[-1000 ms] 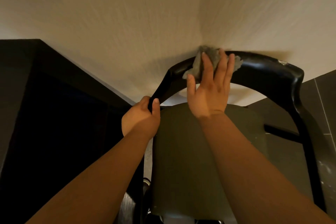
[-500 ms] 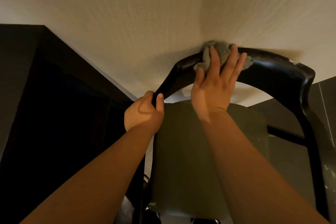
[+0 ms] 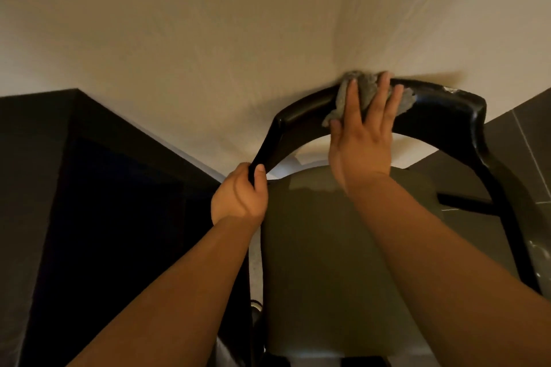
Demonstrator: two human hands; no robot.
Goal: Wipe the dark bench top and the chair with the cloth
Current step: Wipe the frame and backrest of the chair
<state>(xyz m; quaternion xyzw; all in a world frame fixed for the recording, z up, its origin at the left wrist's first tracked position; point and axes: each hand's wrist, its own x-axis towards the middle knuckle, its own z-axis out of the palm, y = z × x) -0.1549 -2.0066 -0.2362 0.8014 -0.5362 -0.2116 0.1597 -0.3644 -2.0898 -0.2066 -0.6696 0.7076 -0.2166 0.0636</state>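
A black chair (image 3: 441,116) with a curved glossy top rail and an olive-grey seat pad (image 3: 322,262) stands against the wall corner. A crumpled grey cloth (image 3: 365,89) lies on the middle of the rail. My right hand (image 3: 362,134) presses the cloth flat against the rail with straight, spread fingers. My left hand (image 3: 240,197) grips the left upright of the chair frame, thumb wrapped over it. The dark bench top (image 3: 98,202) fills the left side, beside the chair.
Beige walls (image 3: 208,39) meet in a corner right behind the chair rail. Dark floor tiles (image 3: 530,134) show at the right. The rail has a chipped pale spot (image 3: 450,89) near its right end. A narrow gap separates bench and chair.
My right hand has slid the cloth a little to the right along the top rail. My left hand keeps its grip on the left upright.
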